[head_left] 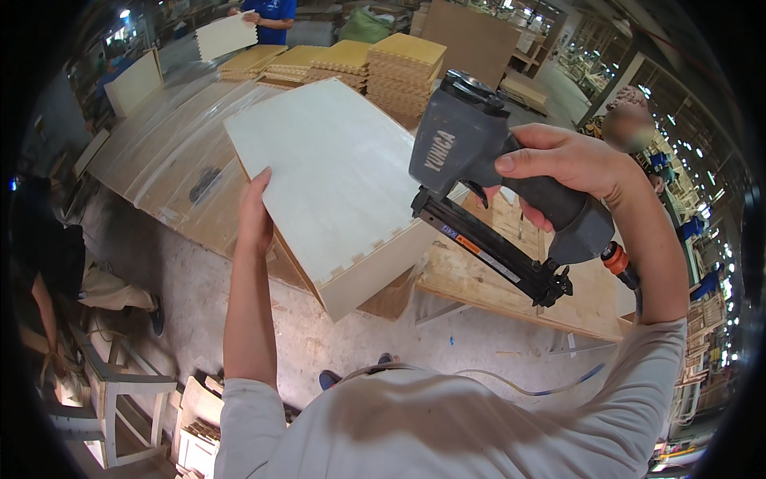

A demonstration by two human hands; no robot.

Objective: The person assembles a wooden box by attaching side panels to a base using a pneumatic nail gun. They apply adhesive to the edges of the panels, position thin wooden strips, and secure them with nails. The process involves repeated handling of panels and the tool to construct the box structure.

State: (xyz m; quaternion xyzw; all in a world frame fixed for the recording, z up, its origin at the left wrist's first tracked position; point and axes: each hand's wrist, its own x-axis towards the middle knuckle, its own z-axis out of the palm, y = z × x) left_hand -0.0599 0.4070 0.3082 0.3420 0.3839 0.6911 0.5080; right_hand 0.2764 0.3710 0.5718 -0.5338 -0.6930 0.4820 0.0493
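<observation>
Near plywood table (459, 273), nail gun (459, 144); concrete floor (343, 345) below.

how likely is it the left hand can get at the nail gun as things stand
Probably not without letting go: the left hand grips the left edge of the box, whose white face spreads between it and the nail gun, and the right hand already holds that.

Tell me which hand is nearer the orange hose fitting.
Right. The right hand grips the nail gun above the orange hose fitting; the left hand is farther off, at the left edge of the white box.
</observation>
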